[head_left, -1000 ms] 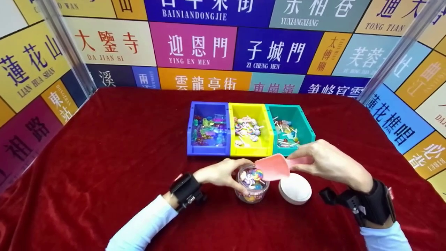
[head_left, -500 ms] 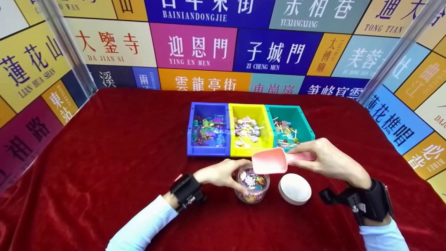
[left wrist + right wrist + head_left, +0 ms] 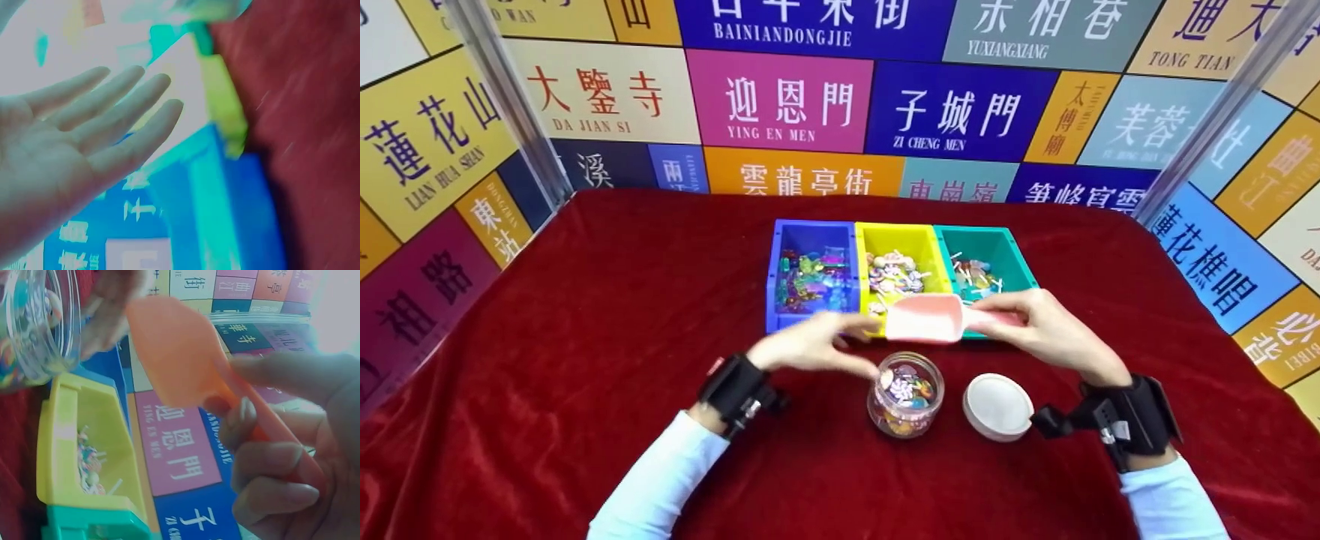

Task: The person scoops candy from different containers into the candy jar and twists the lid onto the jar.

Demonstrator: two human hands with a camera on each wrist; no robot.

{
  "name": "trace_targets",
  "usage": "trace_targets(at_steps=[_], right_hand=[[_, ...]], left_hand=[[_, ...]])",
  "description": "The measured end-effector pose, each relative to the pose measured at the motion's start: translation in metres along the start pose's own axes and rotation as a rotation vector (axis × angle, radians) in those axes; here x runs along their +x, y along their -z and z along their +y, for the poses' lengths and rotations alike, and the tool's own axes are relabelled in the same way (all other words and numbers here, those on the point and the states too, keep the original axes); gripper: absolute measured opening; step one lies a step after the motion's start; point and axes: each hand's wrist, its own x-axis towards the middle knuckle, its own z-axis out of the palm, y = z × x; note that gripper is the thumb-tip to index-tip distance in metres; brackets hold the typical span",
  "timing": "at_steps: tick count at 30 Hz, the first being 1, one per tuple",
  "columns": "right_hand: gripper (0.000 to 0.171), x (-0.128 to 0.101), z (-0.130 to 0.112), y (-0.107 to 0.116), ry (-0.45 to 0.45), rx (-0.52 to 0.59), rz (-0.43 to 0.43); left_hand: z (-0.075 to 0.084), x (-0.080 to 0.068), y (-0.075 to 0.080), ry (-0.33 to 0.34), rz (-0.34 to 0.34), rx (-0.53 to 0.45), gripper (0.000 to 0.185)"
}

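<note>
A clear jar (image 3: 904, 394) of mixed candies stands open on the red cloth, also seen in the right wrist view as the jar (image 3: 34, 326). My right hand (image 3: 1039, 330) grips the handle of a pink scoop (image 3: 924, 318), held above the front of the yellow bin (image 3: 901, 247); in the right wrist view the scoop (image 3: 174, 354) is pinched between my fingers (image 3: 270, 455). My left hand (image 3: 810, 346) is blurred and lifted off the jar, left of it, with fingers straight (image 3: 118, 112) and holding nothing.
A white lid (image 3: 997, 406) lies right of the jar. Three bins stand in a row behind: blue bin (image 3: 780, 255), yellow, and teal bin (image 3: 1014, 259), each with candies. Colourful sign panels wall in the table on three sides.
My left hand has let go of the jar and moved up and left, opening flat. My right hand has carried the scoop up and back toward the yellow bin.
</note>
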Motion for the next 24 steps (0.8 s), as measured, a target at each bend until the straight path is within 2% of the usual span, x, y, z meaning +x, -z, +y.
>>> trace_targets(at_steps=[2,5,9,13,15,17,20,24], right_hand=[[0.02,0.007,0.0,-0.003,0.001,0.001,0.007],[0.022,0.019,-0.002,-0.009,0.013,-0.001,0.012],[0.024,0.037,-0.008,-0.017,0.032,-0.019,0.006],[0.028,0.056,-0.014,-0.023,0.039,-0.045,-0.022],[0.029,0.066,-0.017,-0.026,0.032,-0.05,-0.04],[0.029,0.075,-0.02,-0.028,0.018,-0.047,-0.062],[0.03,0.088,-0.026,-0.034,0.003,-0.032,-0.092],[0.028,0.1,-0.031,-0.043,0.046,-0.08,-0.138]], left_hand=[[-0.003,-0.004,0.01,-0.007,0.085,0.007,0.059],[-0.009,-0.009,0.022,0.02,0.264,0.057,0.053],[-0.017,-0.015,0.029,0.112,0.525,0.167,0.047],[-0.023,-0.017,0.037,0.204,0.695,0.204,0.041],[-0.027,-0.018,0.04,0.253,0.732,0.205,0.04],[-0.031,-0.018,0.042,0.315,0.738,0.203,0.042],[-0.037,-0.019,0.043,0.394,0.709,0.212,0.045],[-0.047,-0.021,0.042,0.462,0.655,0.217,0.045]])
